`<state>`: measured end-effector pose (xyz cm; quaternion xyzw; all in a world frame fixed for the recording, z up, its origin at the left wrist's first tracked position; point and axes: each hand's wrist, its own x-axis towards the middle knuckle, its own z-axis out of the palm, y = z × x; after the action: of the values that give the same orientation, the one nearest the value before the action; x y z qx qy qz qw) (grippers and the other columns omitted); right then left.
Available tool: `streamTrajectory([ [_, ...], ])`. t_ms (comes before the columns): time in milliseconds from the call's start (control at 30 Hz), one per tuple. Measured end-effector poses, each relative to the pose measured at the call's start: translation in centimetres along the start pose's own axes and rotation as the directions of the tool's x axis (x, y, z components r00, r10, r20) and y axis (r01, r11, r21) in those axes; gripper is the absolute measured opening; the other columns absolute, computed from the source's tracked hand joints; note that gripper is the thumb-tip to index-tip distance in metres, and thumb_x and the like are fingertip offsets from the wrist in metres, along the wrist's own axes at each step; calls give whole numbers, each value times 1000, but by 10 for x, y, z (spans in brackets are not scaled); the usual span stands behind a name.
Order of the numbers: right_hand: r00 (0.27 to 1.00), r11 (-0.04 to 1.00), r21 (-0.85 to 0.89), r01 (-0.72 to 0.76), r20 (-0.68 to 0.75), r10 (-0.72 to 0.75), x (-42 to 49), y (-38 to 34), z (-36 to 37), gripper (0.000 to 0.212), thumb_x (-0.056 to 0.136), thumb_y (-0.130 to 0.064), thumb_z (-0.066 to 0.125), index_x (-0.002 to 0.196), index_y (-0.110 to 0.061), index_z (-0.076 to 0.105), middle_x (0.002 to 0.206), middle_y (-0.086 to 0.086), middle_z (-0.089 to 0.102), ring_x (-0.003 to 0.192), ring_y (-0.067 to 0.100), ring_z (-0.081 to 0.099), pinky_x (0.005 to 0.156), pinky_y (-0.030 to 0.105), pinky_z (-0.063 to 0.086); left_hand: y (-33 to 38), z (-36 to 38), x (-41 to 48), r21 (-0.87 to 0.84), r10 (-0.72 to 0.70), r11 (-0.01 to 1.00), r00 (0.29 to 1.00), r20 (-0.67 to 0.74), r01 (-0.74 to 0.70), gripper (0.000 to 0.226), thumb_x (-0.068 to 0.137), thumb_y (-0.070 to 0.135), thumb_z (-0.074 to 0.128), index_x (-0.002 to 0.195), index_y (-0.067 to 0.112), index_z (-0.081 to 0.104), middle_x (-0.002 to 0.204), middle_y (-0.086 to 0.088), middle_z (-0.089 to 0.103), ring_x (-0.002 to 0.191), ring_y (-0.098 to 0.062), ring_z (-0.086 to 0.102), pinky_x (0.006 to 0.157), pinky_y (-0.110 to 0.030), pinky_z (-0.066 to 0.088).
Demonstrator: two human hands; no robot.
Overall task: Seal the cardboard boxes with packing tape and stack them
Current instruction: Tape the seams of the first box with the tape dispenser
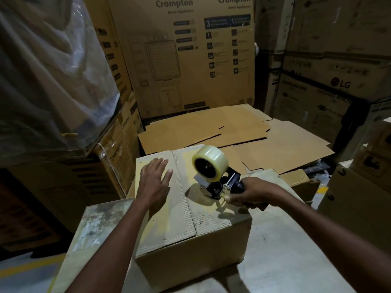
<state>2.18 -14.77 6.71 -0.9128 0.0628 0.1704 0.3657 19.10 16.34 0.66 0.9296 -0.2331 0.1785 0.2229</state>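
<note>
A closed brown cardboard box (186, 229) stands in front of me on a pale work surface (281, 250), its two top flaps meeting along a centre seam. My left hand (155, 182) lies flat with straight fingers on the left flap. My right hand (248, 193) grips the handle of a black tape dispenser (220, 185), which carries a roll of clear packing tape (210, 162). The dispenser's front rests on the right flap, just right of the seam.
Flattened cardboard sheets (243, 132) lie piled behind the box. Tall printed cartons (190, 56) wall in the back, with more stacked at the right (317, 92) and left. A plastic-wrapped load (48, 70) looms at upper left.
</note>
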Motion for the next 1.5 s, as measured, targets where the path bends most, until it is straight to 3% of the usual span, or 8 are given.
streamTrajectory([
  [133, 971, 934, 317, -163, 218, 95, -1, -10, -14, 89, 89, -88, 33, 100, -7, 68, 83, 9, 68, 71, 20, 62, 66, 32, 52, -18, -2, -13, 47, -14, 999, 997, 71, 11, 53, 107, 47, 36, 154, 23, 42, 162, -1, 37, 153, -18, 22, 124, -43, 10],
  [400, 954, 782, 555, -282, 249, 167, 0, -22, -11, 68, 100, -68, 44, 98, -3, 63, 74, 8, 58, 61, 19, 54, 55, 30, 45, -61, -6, -18, 78, -66, 996, 966, 249, 48, 77, 91, 70, 33, 155, 27, 42, 164, -1, 35, 155, -20, 19, 123, -49, 11],
  [700, 959, 173, 947, -269, 247, 138, 8, -9, -32, 63, 98, -65, 48, 85, -5, 59, 70, 0, 45, 50, 14, 43, 42, 25, 40, -80, 1, -23, 15, -112, 993, 935, 336, 114, 85, 85, 87, 31, 148, 33, 51, 165, 3, 32, 155, -18, 17, 117, -66, 15],
  [833, 954, 366, 884, -291, 239, 181, -1, 0, -44, 67, 99, -68, 46, 88, -3, 61, 71, 3, 45, 51, 15, 43, 43, 28, 42, -76, 5, -19, 33, -85, 996, 938, 335, 78, 80, 91, 83, 33, 151, 32, 47, 167, 3, 26, 156, -16, 12, 120, -66, 0],
  [900, 950, 446, 839, -310, 256, 179, -3, -3, -42, 69, 98, -69, 46, 90, -2, 63, 72, 5, 47, 53, 17, 44, 44, 29, 43, -59, 3, -18, 91, 46, 993, 970, 240, -69, 73, 98, 71, 30, 158, 29, 36, 170, 5, 16, 157, -14, 9, 121, -58, -15],
  [1067, 934, 547, 758, -356, 301, 192, 5, -21, -19, 72, 97, -72, 46, 90, -2, 64, 71, 5, 50, 54, 17, 45, 45, 29, 43, 1, -1, 6, -44, 439, 898, 893, 100, -437, 62, 106, 43, 34, 163, 22, 22, 171, 3, 13, 157, -9, 4, 126, -48, -8],
  [1233, 927, 630, 680, -375, 293, 235, -3, -24, -19, 72, 96, -72, 46, 91, -2, 63, 70, 5, 52, 54, 17, 47, 46, 28, 45, 0, 18, -8, -167, 364, 931, 836, 410, -323, 60, 104, 54, 23, 147, 27, 54, 160, 7, 42, 154, 2, 8, 126, -46, -12],
  [1500, 938, 707, 619, -341, 176, 298, -33, -1, -58, 77, 93, -74, 50, 104, 1, 60, 73, 8, 54, 57, 19, 50, 49, 31, 45, -8, 24, -16, -184, 358, 933, 833, 422, -308, 54, 107, 54, 30, 150, 28, 50, 162, 11, 36, 153, 4, 4, 126, -41, -11],
])
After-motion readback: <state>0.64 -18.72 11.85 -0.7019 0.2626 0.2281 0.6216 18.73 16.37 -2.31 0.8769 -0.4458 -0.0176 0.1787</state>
